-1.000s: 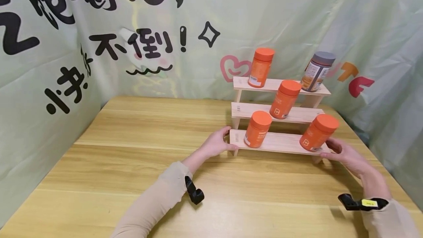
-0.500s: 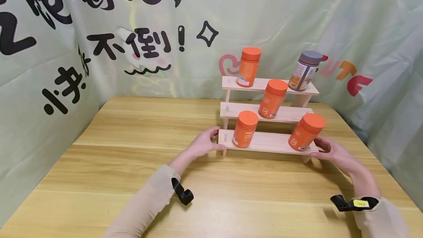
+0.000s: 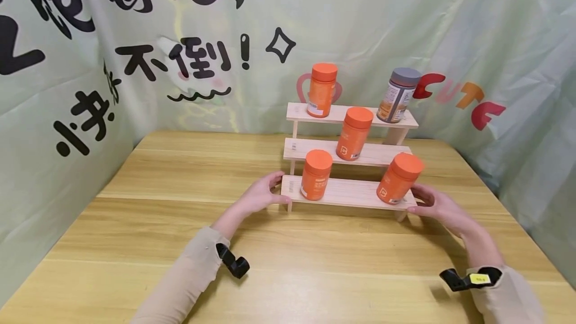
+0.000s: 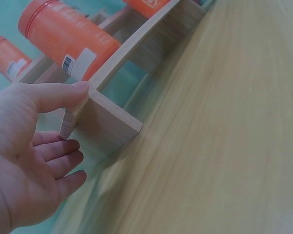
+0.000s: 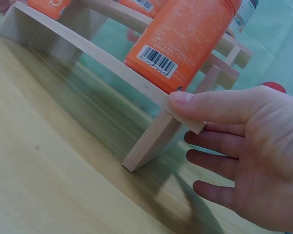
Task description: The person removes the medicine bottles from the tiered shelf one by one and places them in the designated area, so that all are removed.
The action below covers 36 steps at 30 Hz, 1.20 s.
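Observation:
A three-tier pale wooden display rack (image 3: 351, 193) stands on the table, bearing several jars. My left hand (image 3: 258, 195) grips the left end of its lowest shelf; in the left wrist view the thumb lies on the shelf's front corner and the fingers (image 4: 63, 165) are below. At the opposite end my right hand (image 3: 443, 211) pinches the shelf between thumb and fingers. Orange jars stand at the lowest tier's left (image 3: 316, 176) and right (image 3: 399, 180). Another orange jar (image 3: 353, 135) is on the middle tier. Up top are an orange jar (image 3: 321, 93) and a grey-lidded jar (image 3: 397, 98).
The wooden table (image 3: 180, 164) extends left of the rack and in front of it. A pale green curtain (image 3: 360, 14) with printed lettering hangs behind and on both sides. Both wrists carry small black cameras, the left camera (image 3: 234, 261) and the right camera (image 3: 470, 280).
Both hands have slid the rack to the left along the table, with the jars riding on it. The grips look the same. The head view has also shifted slightly.

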Available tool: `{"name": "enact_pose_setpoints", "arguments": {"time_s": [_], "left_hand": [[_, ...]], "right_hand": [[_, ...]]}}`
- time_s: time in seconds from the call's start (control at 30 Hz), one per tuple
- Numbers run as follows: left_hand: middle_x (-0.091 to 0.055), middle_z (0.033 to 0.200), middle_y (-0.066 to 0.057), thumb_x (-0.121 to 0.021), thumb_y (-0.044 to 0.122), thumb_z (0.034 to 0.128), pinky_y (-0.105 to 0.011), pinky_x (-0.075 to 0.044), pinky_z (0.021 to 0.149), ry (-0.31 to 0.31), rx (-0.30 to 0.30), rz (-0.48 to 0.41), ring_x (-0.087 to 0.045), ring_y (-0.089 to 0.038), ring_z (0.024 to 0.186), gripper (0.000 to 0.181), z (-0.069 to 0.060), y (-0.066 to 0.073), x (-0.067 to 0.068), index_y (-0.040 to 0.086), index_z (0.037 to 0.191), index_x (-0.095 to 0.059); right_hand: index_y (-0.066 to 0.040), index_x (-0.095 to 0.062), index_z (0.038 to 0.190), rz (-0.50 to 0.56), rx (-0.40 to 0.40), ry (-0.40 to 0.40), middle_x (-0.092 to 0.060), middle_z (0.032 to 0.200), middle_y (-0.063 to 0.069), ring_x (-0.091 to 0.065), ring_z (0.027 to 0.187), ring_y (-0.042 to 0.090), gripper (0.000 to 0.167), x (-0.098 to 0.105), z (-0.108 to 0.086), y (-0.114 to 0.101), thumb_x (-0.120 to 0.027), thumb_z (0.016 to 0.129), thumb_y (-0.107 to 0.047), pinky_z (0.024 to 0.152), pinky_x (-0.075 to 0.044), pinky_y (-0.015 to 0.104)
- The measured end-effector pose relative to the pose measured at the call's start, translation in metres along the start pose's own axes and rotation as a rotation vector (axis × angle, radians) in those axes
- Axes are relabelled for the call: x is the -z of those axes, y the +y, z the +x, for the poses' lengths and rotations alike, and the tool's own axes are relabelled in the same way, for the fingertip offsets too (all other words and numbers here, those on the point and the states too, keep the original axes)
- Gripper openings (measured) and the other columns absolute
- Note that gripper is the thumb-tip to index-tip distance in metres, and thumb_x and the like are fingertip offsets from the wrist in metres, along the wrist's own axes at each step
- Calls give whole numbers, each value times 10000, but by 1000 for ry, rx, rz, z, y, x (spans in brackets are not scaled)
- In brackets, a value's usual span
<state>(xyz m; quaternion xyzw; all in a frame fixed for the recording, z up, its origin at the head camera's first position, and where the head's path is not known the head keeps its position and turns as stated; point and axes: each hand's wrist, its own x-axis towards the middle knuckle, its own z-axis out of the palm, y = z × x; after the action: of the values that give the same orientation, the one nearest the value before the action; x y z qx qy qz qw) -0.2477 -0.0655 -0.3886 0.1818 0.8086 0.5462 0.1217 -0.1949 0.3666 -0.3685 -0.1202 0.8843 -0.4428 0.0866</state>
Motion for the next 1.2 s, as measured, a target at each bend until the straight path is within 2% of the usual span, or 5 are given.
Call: {"name": "enact_pose_setpoints", "arguments": {"time_s": [0.43,0.73,0.83,1.0,1.2], "left_hand": [[-304,1446,-238,-757,112,760,-433,-254,1081,-21,-6,6,-309,-359,1319,833,-16,-9,29,-67,1413,-271],[-314,1420,-284,-724,80,780,-468,-254,1075,-55,-41,-7,-313,-394,1305,817,-28,-17,51,-115,1401,-230],[-322,1412,-290,-712,70,788,-485,-252,1071,-59,-43,-10,-318,-406,1298,804,-36,-19,60,-118,1399,-225],[-322,1411,-294,-711,75,794,-492,-248,1072,-59,-42,2,-313,-409,1299,798,-44,-25,73,-120,1398,-227],[-326,1407,-297,-714,92,795,-502,-236,1074,-57,-32,17,-307,-418,1299,800,-50,-26,83,-117,1397,-232]], "right_hand": [[156,-232,1378,107,82,-44,-287,1392,360,-336,1217,488,694,-21,12,-13,-636,858,-64,865,-398,114],[139,-222,1392,145,76,-90,-276,1405,347,-362,1223,495,724,-35,22,-24,-650,855,-92,865,-426,150],[123,-223,1401,142,75,-102,-281,1414,330,-374,1227,480,741,-42,27,-28,-660,852,-116,910,-439,228],[109,-227,1408,132,80,-100,-289,1420,312,-370,1242,460,763,-53,34,-34,-676,843,-138,995,-364,471],[114,-260,1393,151,100,-77,-335,1394,314,-381,1238,449,742,-64,38,-39,-686,838,-130,1000,-343,503]]}}
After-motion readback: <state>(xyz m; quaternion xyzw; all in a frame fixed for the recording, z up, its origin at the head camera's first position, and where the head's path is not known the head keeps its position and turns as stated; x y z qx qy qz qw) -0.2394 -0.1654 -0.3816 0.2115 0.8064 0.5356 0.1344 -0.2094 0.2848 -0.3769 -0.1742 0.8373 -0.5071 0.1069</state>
